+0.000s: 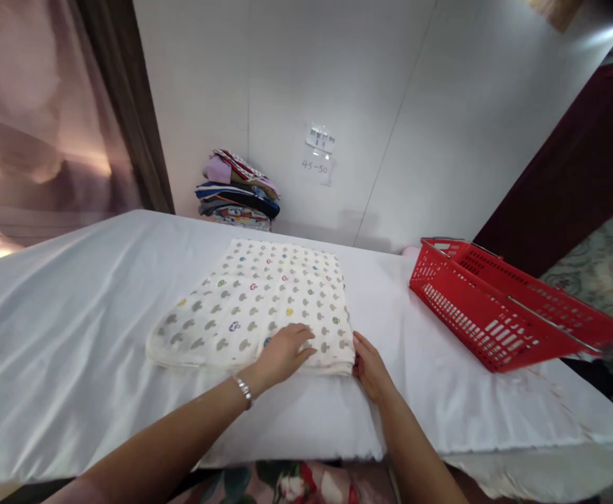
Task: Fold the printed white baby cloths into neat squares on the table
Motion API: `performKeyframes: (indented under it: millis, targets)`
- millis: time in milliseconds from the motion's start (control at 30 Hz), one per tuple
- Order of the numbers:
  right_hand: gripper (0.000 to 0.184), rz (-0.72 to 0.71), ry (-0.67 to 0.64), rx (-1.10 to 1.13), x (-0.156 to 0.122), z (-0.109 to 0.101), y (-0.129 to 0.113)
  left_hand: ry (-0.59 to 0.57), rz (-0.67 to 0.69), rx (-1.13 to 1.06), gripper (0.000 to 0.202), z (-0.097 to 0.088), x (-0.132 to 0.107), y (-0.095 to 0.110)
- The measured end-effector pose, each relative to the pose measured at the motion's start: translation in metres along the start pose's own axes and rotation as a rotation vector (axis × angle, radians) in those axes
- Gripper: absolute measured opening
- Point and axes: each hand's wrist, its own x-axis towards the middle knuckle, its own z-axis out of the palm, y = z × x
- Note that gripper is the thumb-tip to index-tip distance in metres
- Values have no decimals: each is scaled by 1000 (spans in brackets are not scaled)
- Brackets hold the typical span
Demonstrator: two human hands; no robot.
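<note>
A folded cream cloth (256,301) printed with small grey and coloured shapes lies flat on the white-covered table (75,315). My left hand (282,353), with a silver bracelet at the wrist, rests palm down on the cloth's near edge, fingers stretched out. My right hand (370,367) is at the cloth's near right corner, its fingers curled against the folded edge.
A red plastic basket (500,308) sits tilted at the table's right side. A stack of folded coloured fabrics (237,189) stands at the far edge against the white wall. A paper label (319,140) hangs on the wall. A curtain hangs on the left.
</note>
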Motion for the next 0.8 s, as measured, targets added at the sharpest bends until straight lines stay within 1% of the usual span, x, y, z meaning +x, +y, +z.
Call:
performKeyframes:
  millis: [67,100,167,233,300,400,567,700,800]
  targets:
    - [77,-10,0,0,0,-3,0,-35,67,-57,23,24,14,22]
    - [79,-22,-10,-1,-1,-4,1,-60,89,-73,24,33,20,29]
    - [83,-53,-23,-10,-2,-7,2,-112,99,-88,26,45,28,35]
    - [83,-90,-29,-47,-4,-8,3,-159,87,-83,28,52,31,36]
    - [81,-120,-33,-100,-5,-8,4,-187,74,-63,30,54,31,34]
    - [79,-132,-58,-131,-7,-8,5,-223,101,-13,31,52,28,34]
    - [79,-136,-108,-135,-8,-8,4,-261,119,133,29,51,27,44]
    - [84,-167,-123,-153,-13,-4,2,-225,58,112,25,55,30,46]
    - [95,-187,-151,-177,-17,0,3,-194,20,51,24,56,31,42]
